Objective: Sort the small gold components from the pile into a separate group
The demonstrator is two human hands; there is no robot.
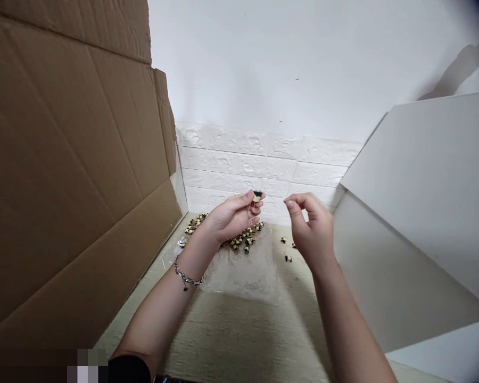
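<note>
Behind left hand (pixel 231 215), pile (pixel 245 239) partly hidden; pinched part (pixel 257 197) blurry.

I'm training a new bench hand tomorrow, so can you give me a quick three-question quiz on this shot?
1. True or false: the left hand pinches a small part in its fingertips.
2. The pile of parts lies on: A) a blue cloth, B) a clear plastic sheet, C) a metal tray.
3. Which wrist wears the bracelet?
Key: 1 true; 2 B; 3 left.
</note>
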